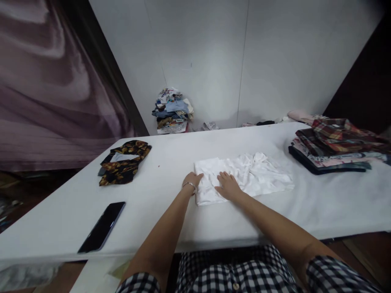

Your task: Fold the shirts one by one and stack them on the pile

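A white, satin-looking garment (259,175) lies on the white table in front of me, its left part folded into a flat rectangle and its right part loose and wrinkled. At its left edge, my left hand (192,180) is closed on the cloth, thumb over the top; the other fingers are partly hidden. A bracelet circles that wrist. My right hand (228,186) rests on the middle of the garment, palm down, fingers spread.
A dark floral garment (122,169) and a phone (103,226) lie on the left of the white table (161,195). Folded clothes, plaid on top (339,136), are stacked at right. Beyond the far edge, a clothes pile (173,110) stands against the wall.
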`<state>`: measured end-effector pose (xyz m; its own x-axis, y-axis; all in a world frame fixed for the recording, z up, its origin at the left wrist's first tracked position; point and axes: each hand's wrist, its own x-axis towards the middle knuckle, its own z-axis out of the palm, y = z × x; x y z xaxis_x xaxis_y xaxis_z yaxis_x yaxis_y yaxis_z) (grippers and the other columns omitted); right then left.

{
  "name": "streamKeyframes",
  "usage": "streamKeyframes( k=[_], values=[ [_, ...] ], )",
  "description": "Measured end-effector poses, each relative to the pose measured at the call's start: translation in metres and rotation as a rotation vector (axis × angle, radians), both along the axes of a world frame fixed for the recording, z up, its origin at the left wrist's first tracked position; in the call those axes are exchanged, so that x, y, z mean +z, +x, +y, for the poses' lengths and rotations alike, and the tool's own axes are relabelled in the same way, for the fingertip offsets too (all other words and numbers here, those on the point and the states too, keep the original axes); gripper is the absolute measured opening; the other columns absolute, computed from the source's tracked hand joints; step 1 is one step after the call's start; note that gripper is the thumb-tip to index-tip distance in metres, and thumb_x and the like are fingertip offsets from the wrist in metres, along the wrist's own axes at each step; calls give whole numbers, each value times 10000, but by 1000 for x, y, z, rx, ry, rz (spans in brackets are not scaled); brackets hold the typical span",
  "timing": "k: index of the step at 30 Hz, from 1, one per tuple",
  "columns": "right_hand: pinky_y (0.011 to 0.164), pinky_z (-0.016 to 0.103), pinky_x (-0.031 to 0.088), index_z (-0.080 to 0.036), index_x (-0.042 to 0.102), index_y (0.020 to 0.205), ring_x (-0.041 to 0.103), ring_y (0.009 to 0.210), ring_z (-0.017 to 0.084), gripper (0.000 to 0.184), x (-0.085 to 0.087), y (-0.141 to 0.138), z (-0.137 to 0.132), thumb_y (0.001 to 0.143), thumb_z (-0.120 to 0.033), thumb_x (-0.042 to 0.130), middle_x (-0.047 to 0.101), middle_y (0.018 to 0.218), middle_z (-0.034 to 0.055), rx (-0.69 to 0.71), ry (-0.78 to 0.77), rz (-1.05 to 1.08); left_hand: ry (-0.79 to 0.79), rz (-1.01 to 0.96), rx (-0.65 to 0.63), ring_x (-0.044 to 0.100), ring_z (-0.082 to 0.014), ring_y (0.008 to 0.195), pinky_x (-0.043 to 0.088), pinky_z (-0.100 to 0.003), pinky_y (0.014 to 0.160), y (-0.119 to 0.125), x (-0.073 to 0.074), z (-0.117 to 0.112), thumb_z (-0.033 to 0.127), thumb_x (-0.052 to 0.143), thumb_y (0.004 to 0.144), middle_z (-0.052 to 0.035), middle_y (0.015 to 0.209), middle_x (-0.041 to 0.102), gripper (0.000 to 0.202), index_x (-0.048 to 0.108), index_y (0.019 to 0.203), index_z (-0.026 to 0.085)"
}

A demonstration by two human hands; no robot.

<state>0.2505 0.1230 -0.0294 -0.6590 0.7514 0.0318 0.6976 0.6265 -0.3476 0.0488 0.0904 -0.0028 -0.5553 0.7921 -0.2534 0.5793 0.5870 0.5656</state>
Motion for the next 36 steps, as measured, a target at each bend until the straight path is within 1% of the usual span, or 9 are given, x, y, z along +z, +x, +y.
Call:
streamKeyframes(
  k=[5,11,14,17,19,25,28,33,36],
  values=[
    [1124,525,140,-134,426,1382,231,1397,332,561,12,-8,-10,882,-380,495,322,1498,159,7,-13,5,118,96,38,639,-227,848,429,-272,665,1,10,-2,349,572,777,-102,910,695,211,613,864,161],
    [1140,497,139,-151,365,1436,190,1422,281,628,30,-2,-23,897,-455,474,266,1526,140,154,-93,133,169,130,167,588,-200,725,388,-260,600,-62,20,-40,342,605,729,-28,692,622,172,551,667,191],
    [1131,499,177,-157,435,1394,241,1405,285,567,24,20,-10,878,-384,503,327,1500,139,100,-34,134,99,77,265,572,-205,680,377,-266,570,-88,13,-65,314,640,691,-18,600,571,200,518,581,200],
    [1109,499,234,-144,475,1363,283,1385,303,522,17,47,12,881,-344,475,375,1470,154,-36,20,95,90,-16,305,568,-201,642,377,-267,543,-96,6,-78,331,634,699,-19,586,573,213,526,567,203],
    [1110,503,229,-145,446,1387,244,1402,308,547,11,66,23,899,-391,441,341,1489,153,-104,24,48,112,-87,320,571,-200,638,387,-267,539,-97,3,-80,339,632,698,-23,598,589,207,538,572,204],
    [1133,516,144,-203,372,1438,158,1430,291,639,-3,98,22,910,-562,345,237,1542,106,-41,-56,-122,154,-195,300,598,-208,692,438,-269,576,-106,-5,-78,360,625,681,-41,687,643,176,589,634,195],
    [1131,527,127,-189,316,1465,126,1436,292,673,10,84,22,913,-574,328,211,1548,117,-73,-8,-104,166,-186,275,604,-208,676,440,-268,564,-107,-7,-80,377,622,676,-34,674,639,192,600,660,187],
    [1150,466,84,-144,265,1483,65,1448,249,673,46,26,34,935,-531,315,145,1564,112,19,90,-46,178,-213,293,589,-185,625,426,-252,532,-104,-6,-81,350,624,680,-19,635,632,168,604,654,186],
    [1145,464,90,-118,285,1471,73,1446,260,685,42,3,40,930,-537,319,155,1560,130,40,31,-101,186,-229,287,599,-181,631,443,-251,546,-107,-8,-82,338,618,693,-31,669,659,156,619,659,186]
  ],
)
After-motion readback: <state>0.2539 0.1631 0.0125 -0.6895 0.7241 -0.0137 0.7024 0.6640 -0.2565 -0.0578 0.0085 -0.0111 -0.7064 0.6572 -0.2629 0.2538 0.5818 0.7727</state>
